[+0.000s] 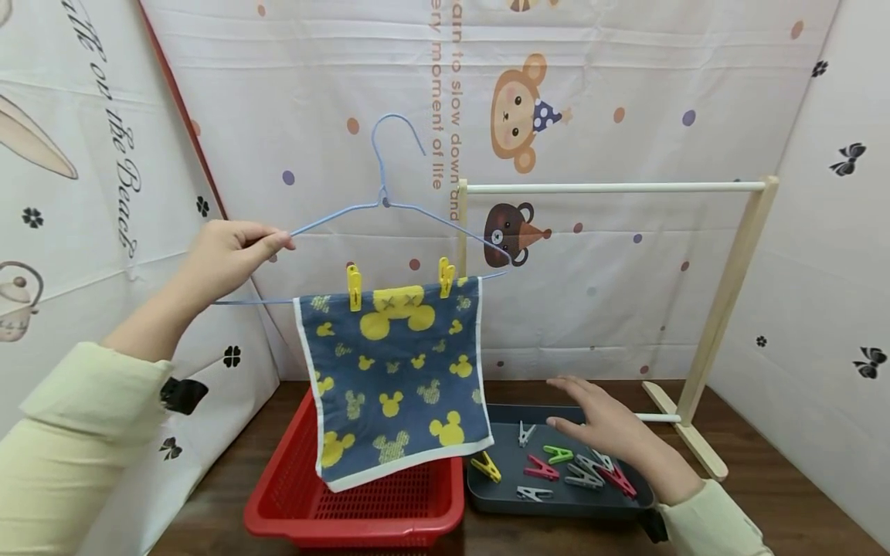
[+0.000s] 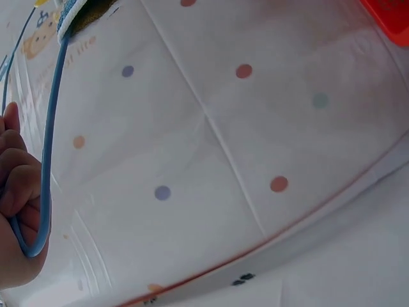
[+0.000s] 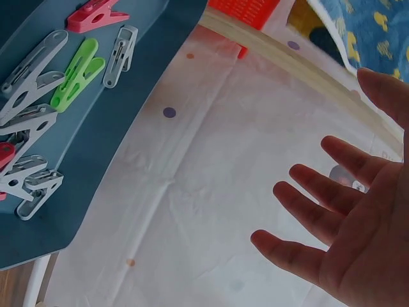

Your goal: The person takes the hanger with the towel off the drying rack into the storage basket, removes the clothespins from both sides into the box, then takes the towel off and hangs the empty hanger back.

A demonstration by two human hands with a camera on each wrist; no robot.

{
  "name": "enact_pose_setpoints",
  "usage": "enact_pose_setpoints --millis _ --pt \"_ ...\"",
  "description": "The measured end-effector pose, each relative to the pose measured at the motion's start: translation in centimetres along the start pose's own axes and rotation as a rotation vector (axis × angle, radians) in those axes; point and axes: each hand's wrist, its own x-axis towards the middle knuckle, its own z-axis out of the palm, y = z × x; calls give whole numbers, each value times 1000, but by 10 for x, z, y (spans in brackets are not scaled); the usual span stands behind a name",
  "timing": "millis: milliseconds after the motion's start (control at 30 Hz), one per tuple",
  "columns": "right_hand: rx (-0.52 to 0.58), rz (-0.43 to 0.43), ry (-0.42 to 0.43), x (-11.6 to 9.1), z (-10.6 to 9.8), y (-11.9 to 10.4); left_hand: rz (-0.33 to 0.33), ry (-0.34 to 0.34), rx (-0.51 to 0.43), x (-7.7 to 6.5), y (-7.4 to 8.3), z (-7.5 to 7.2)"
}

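My left hand (image 1: 232, 255) grips the left shoulder of a blue wire hanger (image 1: 341, 214), holding it up in the air. Over the hanger's lower bar hangs a blue towel (image 1: 410, 378) with yellow mouse-head prints and a white border. Two yellow clothespins (image 1: 354, 288) clip the towel to that bar. Above the dark tray (image 1: 556, 506) is my right hand (image 1: 608, 421), its fingers spread and nothing held. In the right wrist view the palm of that hand (image 3: 370, 217) shows empty, with the towel's edge beyond the thumb.
Below the towel stands a red plastic basket (image 1: 354, 529). Several loose clothespins in grey, pink, green and yellow lie in the tray, among them a green one (image 1: 558, 454). A wooden rack with a white rail (image 1: 612, 188) stands behind. Printed cloth walls surround the brown table (image 1: 758, 494).
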Motion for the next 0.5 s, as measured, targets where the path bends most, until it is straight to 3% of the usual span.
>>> enact_pose_setpoints --millis 300,500 --pt "7 -14 -8 1 0 -1 -58 -39 17 -23 -30 -8" --pt "17 -10 -18 2 2 -2 -89 -54 38 -41 -42 -4"
